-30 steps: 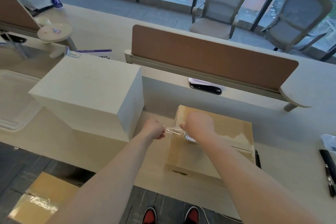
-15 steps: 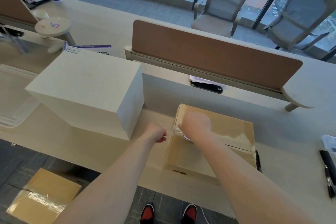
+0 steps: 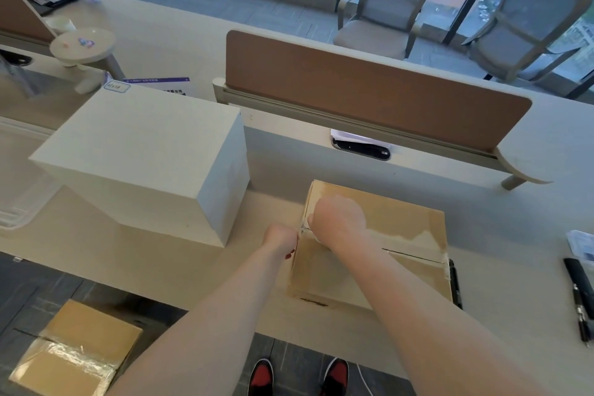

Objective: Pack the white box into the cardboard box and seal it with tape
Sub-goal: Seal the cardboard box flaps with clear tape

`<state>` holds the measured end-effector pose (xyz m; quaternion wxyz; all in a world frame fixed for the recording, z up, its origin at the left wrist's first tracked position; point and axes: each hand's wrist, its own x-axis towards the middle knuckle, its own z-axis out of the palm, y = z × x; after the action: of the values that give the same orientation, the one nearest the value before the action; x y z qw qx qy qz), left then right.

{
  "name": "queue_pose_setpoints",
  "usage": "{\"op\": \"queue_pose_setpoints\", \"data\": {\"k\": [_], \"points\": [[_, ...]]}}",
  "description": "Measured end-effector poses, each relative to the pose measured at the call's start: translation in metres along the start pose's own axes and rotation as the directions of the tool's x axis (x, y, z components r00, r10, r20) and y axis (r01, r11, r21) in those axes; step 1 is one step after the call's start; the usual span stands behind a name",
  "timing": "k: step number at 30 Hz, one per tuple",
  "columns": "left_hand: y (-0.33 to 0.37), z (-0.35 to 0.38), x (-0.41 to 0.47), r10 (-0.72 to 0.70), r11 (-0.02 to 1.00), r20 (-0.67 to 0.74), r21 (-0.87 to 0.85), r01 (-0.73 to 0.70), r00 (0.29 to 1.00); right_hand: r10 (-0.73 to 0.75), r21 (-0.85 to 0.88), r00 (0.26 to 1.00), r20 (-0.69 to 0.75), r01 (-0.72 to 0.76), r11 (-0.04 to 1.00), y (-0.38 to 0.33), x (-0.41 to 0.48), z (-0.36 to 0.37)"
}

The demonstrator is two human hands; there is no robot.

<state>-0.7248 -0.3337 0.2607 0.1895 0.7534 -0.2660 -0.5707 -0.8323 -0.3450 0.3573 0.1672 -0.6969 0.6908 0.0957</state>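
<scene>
Head view: the brown cardboard box [image 3: 401, 235] sits at the near edge of the pale table [image 3: 160, 260], right of a large white rectangular block [image 3: 141, 157]. The left hand [image 3: 281, 238], grip tight, pinches clear tape [image 3: 303, 230] at the box's left edge. The right hand [image 3: 339, 219] curls its grip over a half-hidden tape roll [image 3: 310, 219]. Beyond a brown divider panel [image 3: 369, 100] stand two mesh chairs [image 3: 395, 0].

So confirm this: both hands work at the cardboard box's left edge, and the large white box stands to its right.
Wrong side: in the head view the large white box stands to the left of the cardboard box. The left hand and right hand do work at its left edge.
</scene>
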Motion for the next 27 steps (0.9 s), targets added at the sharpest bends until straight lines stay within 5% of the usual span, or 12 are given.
{"op": "queue_pose_setpoints", "data": {"k": [6, 11, 15, 19, 27], "points": [[0.010, -0.010, -0.027, 0.224, 0.934, -0.124, 0.310, -0.177, 0.967, -0.140, 0.057, 0.977, -0.160, 0.151, 0.987, 0.010, -0.007, -0.003], [0.027, -0.006, -0.054, 0.289, 0.887, 0.088, 0.351, -0.302, 0.953, -0.090, 0.314, 0.987, -0.137, 0.129, 0.941, 0.032, -0.005, -0.006], [0.021, -0.004, -0.061, 0.312, 0.879, 0.198, 0.310, -0.362, 0.929, -0.011, 0.659, 0.999, -0.045, 0.038, 0.752, 0.059, -0.009, 0.003], [0.015, -0.003, -0.060, 0.335, 0.859, 0.194, 0.338, -0.384, 0.922, -0.024, 0.767, 0.999, -0.025, 0.034, 0.641, 0.066, -0.012, 0.008], [0.013, 0.002, -0.055, 0.288, 0.833, 0.152, 0.447, -0.326, 0.945, -0.020, 0.499, 1.000, -0.002, 0.018, 0.867, 0.111, -0.005, -0.008]]}}
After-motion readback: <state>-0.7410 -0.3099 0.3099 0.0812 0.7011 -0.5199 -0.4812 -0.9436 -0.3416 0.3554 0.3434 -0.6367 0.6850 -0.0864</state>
